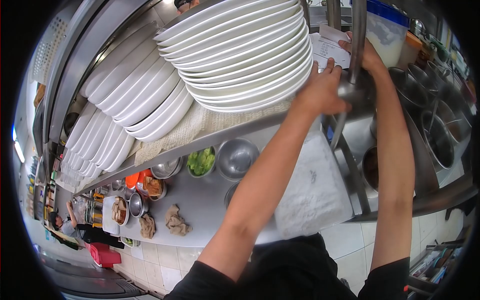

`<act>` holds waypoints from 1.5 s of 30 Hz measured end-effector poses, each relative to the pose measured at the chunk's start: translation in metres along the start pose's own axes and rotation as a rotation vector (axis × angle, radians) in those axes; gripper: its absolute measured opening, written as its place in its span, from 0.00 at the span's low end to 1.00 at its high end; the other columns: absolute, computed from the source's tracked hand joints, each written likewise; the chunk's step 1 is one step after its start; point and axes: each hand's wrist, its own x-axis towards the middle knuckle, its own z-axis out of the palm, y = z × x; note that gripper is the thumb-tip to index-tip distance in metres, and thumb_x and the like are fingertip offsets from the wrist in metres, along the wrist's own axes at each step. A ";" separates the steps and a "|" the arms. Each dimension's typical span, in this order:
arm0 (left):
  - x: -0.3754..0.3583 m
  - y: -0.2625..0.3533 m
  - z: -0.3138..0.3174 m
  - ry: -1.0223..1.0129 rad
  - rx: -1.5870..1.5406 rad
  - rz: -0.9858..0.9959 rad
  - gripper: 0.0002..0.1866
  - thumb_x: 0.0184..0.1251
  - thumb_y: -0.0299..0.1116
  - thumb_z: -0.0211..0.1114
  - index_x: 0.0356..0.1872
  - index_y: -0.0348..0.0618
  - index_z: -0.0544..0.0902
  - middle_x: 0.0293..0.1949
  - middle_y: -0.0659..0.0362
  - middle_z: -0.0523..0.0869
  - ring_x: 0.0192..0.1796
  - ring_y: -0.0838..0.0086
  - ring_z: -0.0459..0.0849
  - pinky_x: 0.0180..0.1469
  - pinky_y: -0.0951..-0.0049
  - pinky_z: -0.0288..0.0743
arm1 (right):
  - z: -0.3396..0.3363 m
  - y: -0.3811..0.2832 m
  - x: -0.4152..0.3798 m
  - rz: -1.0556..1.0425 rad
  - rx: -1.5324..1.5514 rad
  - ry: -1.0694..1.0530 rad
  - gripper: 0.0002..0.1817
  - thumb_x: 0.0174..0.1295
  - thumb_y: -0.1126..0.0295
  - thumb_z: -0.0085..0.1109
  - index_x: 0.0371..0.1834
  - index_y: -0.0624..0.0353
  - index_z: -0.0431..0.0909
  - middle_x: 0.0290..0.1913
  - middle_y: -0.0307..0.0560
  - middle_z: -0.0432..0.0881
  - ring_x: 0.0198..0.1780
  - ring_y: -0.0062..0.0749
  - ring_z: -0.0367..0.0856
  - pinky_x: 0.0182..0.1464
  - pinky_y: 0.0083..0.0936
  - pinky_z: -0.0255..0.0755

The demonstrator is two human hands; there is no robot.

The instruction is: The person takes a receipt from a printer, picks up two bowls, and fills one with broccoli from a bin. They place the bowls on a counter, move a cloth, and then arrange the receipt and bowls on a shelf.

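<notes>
At the far left, another person (62,225) stands beyond the end of the worktop (200,197), near a red bin (105,255). Coming rightwards, the worktop carries a container of bread (119,210), two crumpled brown cloths (177,220), a bowl of green leaves (201,162) and a metal bowl (237,159). Above them, the shelf (240,126) bears stacks of white plates, the largest stack (245,55) reaching almost to the person's hands.

Just beside that stack, the left hand (325,90) is loosely spread, its fingertips at the lower edge of the printed paper (326,49); whether they press on it cannot be told. Below the left hand, a whitish slab (315,185) lies near the metal frame.

The paper is between the largest stack and the upright metal post (358,40). The handling looks partway along: the paper is already up beside the post with its print in view, but it has not been let go. It is thin and white, with a few short lines of dark print too small to read. Its upper part looks folded or overlapped by another piece, and it tilts slightly.

Reaching from behind the post, the right hand (371,54) appears to pinch the paper's right side, fingers drawn close. Farther right are a blue-lidded tub (384,35) and several metal pots (437,140).
</notes>
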 end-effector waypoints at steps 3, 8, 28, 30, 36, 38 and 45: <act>-0.001 -0.001 0.000 0.004 -0.003 0.008 0.51 0.42 0.52 0.75 0.68 0.40 0.62 0.73 0.48 0.56 0.72 0.39 0.53 0.72 0.48 0.51 | -0.001 0.002 0.002 -0.009 -0.041 0.010 0.44 0.55 0.50 0.65 0.66 0.75 0.61 0.63 0.63 0.70 0.61 0.40 0.72 0.62 0.27 0.64; -0.001 -0.002 0.002 0.020 -0.011 0.008 0.51 0.41 0.52 0.76 0.67 0.40 0.62 0.72 0.48 0.57 0.72 0.39 0.53 0.72 0.48 0.51 | 0.008 0.012 0.004 -0.112 -0.011 0.167 0.27 0.56 0.52 0.64 0.42 0.70 0.78 0.36 0.57 0.84 0.39 0.40 0.82 0.45 0.33 0.72; -0.002 0.000 0.000 0.020 -0.022 -0.004 0.50 0.41 0.51 0.76 0.67 0.40 0.64 0.72 0.48 0.57 0.72 0.40 0.53 0.72 0.49 0.52 | 0.006 0.003 0.003 -0.124 0.056 -0.010 0.22 0.52 0.65 0.70 0.48 0.62 0.76 0.38 0.41 0.79 0.37 0.22 0.76 0.40 0.20 0.69; -0.001 0.001 0.000 0.008 -0.028 -0.013 0.51 0.41 0.51 0.76 0.67 0.40 0.63 0.72 0.48 0.57 0.72 0.40 0.53 0.72 0.49 0.52 | 0.004 -0.002 -0.002 -0.123 0.058 -0.030 0.24 0.51 0.66 0.71 0.49 0.64 0.76 0.40 0.42 0.79 0.39 0.24 0.77 0.42 0.21 0.70; -0.003 0.003 -0.001 0.070 -0.085 -0.033 0.54 0.38 0.52 0.77 0.69 0.41 0.62 0.72 0.41 0.53 0.72 0.40 0.53 0.72 0.50 0.52 | 0.006 0.000 0.001 -0.162 0.051 -0.008 0.23 0.48 0.72 0.72 0.49 0.64 0.77 0.45 0.45 0.81 0.45 0.26 0.77 0.48 0.22 0.70; -0.002 0.004 0.000 0.100 -0.098 -0.043 0.55 0.37 0.52 0.77 0.69 0.41 0.62 0.72 0.37 0.52 0.72 0.39 0.52 0.72 0.51 0.51 | 0.005 0.001 0.001 -0.153 0.025 -0.003 0.22 0.47 0.73 0.71 0.48 0.64 0.78 0.45 0.45 0.82 0.44 0.27 0.78 0.48 0.23 0.71; -0.002 0.008 -0.009 -0.021 -0.084 -0.065 0.52 0.38 0.52 0.75 0.66 0.39 0.63 0.70 0.31 0.51 0.73 0.36 0.47 0.73 0.56 0.49 | 0.006 -0.004 -0.005 -0.153 0.027 0.046 0.20 0.45 0.75 0.71 0.44 0.61 0.81 0.41 0.45 0.84 0.40 0.27 0.78 0.42 0.24 0.72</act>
